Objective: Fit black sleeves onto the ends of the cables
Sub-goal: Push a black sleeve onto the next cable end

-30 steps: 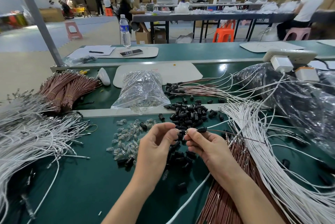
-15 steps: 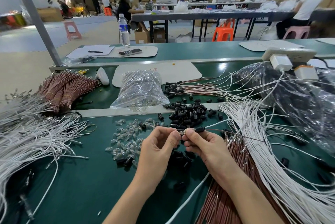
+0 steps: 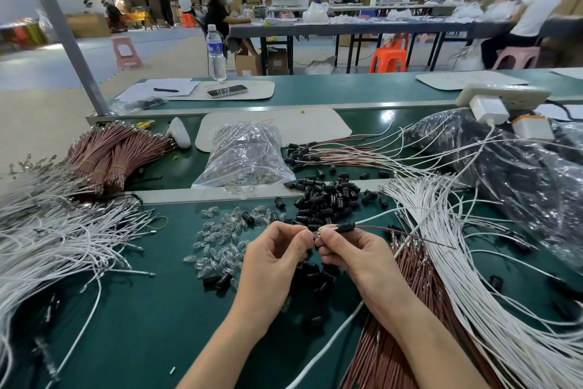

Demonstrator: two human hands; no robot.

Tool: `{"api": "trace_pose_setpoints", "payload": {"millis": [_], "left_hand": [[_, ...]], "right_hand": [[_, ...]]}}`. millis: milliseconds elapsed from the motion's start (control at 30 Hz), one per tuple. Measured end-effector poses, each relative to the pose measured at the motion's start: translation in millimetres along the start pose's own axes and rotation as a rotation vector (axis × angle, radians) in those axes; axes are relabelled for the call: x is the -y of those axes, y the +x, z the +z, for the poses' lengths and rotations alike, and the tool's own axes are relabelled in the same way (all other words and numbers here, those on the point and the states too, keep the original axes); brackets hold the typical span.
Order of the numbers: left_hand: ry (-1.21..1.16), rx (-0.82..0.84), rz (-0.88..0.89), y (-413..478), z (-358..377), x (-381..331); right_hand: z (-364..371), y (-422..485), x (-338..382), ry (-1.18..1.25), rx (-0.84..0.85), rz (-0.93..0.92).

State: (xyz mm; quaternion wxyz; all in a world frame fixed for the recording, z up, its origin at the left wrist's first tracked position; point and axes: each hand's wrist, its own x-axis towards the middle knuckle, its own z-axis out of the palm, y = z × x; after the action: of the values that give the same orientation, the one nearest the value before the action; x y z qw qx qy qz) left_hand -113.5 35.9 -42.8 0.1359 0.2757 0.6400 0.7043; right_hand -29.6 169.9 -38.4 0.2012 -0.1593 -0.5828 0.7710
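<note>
**Black sleeve (image 3: 345, 226) sits back on the wires, and the tip is where trouble starts**

Your left hand (image 3: 277, 262) and right hand (image 3: 356, 259) meet fingertip to fingertip just above the green bench (image 3: 142, 310), each closed in a narrow pinch. Between them glints a small end piece (image 3: 317, 234). It is too small to say whether it is a metal terminal or a clear part. The sleeve rides just beside your right thumb, threaded on 2 wires, a white wire (image 3: 378, 216) and a brown wire (image 3: 410, 235), which run away to your right.

What could go wrong, as I judge it:

1. You are pinching very little surface. If either thumb rolls, the end piece could spring out and drop among the clear bulbs (image 3: 220, 237) or the loose sleeves (image 3: 328, 196) nearby, where it would be hard to find.
2. If you draw the sleeve forward while the 2 wire ends are not side by side, 1 of them could catch on its mouth and bend rather than seat.
3. Both wires trail toward the heap of white cables (image 3: 473, 278) on your right. A snag there would tug against your grip at the wrong moment.
4. Your wrists hang over more sleeves on the bench, and a sweep of the forearm would scatter them.

Give the wires some slack before you push.
</note>
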Motion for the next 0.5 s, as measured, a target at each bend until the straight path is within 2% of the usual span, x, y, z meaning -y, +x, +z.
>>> {"api": "trace_pose_setpoints", "payload": {"millis": [333,500], "left_hand": [[-0.040,-0.042,0.034,-3.1,9.5,1.4],[0.123,0.006,0.128,-2.0,4.8,4.6]], "right_hand": [[1.2,0.1,-2.3,0.000,0.012,-0.002],[-2.1,1.4,2.3,0.112,0.009,0.077]]}}
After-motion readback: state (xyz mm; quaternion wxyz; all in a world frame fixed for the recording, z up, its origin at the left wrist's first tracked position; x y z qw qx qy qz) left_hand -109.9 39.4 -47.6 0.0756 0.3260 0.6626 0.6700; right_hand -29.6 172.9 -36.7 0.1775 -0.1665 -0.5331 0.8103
